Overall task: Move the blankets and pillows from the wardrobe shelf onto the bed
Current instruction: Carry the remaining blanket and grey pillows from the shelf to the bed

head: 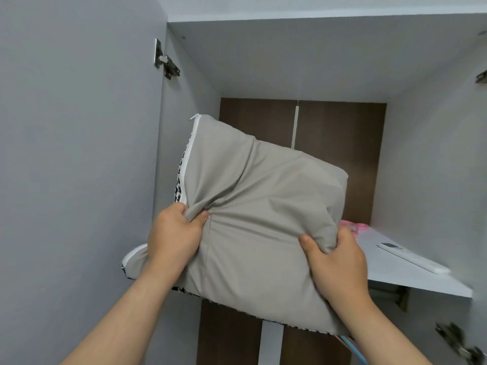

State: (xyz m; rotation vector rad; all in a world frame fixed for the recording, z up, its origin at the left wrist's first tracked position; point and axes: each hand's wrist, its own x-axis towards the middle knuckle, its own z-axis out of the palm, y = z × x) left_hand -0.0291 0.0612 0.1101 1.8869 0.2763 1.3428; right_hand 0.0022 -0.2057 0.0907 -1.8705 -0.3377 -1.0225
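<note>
A grey pillow with a white zipper edge and a black-and-white patterned underside fills the middle of the head view, tilted up in front of the open wardrobe. My left hand pinches a fold of its grey cover on the left side. My right hand grips a bunch of the cover near the pillow's right corner. The pillow is held half out over the front edge of the white wardrobe shelf. The bed is out of view.
A white remote control lies on the shelf to the right, with something pink behind the pillow. Grey wardrobe doors stand open on both sides, with hinges on the left. A brown back panel closes the compartment.
</note>
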